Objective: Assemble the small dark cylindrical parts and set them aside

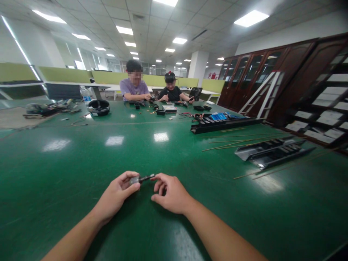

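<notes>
Between the thumb and fingers of my left hand is a small grey cylinder with a dark ridged shaft. The shaft points right and slightly up, ending in a paler tip. My right hand is beside that tip, with its index fingertip at or touching the end. Its thumb stands apart from the index finger, the other fingers are curled, and nothing shows in its grasp. Both hands are above the near part of the green table. My left fingers and thumb cover part of the cylinder, so its exact kind is unclear.
Black metal channels and thin rods lie at the right. Behind them is a long black rail with blue pieces. A round black container stands far left. Two people sit across the table among small parts. A ladder stands by cabinets.
</notes>
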Demonstrator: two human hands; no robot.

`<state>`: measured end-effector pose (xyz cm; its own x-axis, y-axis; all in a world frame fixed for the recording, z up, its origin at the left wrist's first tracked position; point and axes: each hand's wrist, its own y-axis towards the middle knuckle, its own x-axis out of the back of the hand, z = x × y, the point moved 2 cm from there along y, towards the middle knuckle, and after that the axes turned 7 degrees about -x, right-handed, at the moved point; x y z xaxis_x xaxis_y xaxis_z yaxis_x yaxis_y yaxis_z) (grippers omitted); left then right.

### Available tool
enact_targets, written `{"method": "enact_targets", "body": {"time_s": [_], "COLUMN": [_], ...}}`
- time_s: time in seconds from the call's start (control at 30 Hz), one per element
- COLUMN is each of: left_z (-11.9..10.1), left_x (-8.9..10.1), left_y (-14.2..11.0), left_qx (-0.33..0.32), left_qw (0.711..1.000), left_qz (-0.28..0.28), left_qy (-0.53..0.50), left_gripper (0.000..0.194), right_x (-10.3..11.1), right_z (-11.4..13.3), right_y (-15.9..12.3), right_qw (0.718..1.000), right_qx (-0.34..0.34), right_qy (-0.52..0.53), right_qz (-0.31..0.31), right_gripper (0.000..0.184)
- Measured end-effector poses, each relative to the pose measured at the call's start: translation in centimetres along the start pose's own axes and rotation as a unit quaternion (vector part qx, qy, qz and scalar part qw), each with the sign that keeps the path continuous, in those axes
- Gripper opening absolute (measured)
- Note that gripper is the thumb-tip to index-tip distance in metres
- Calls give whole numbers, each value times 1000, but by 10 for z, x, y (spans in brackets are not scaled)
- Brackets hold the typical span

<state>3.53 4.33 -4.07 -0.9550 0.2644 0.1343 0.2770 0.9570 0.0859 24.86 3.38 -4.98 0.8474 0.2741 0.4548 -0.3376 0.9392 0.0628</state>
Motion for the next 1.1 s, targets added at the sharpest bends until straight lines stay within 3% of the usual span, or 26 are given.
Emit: {"method": "enact_targets", "body": {"time_s": [0.17, 0.33, 0.47, 0.83, 1.1], "left_z": [5, 1, 0, 4, -5], "left_x": [-3, -11, -13, -15, -25], "left_y": [-1, -7, -10, -10, -16], "left_qx": [-43, -91, -126, -141, -146], "left_qw": [999, 990, 978, 977, 964], "left_qz": [-3, 50, 56, 58, 10], "left_qy": [-14, 91, 155, 146, 223], "left_gripper": [35, 22, 17, 20, 15], "right_x": [0, 1, 2, 3, 4], "right_z": [2, 4, 7, 9, 7], "right_y": [0, 0, -2, -2, 0], "right_qw": [1000, 1000, 998, 995, 994], "right_qx": [4, 18, 44, 67, 70], "right_qy": [2, -6, -33, -73, -72], "right_qz": [-13, -19, -28, -31, -40], "right_gripper": [51, 46, 31, 15, 12]}}
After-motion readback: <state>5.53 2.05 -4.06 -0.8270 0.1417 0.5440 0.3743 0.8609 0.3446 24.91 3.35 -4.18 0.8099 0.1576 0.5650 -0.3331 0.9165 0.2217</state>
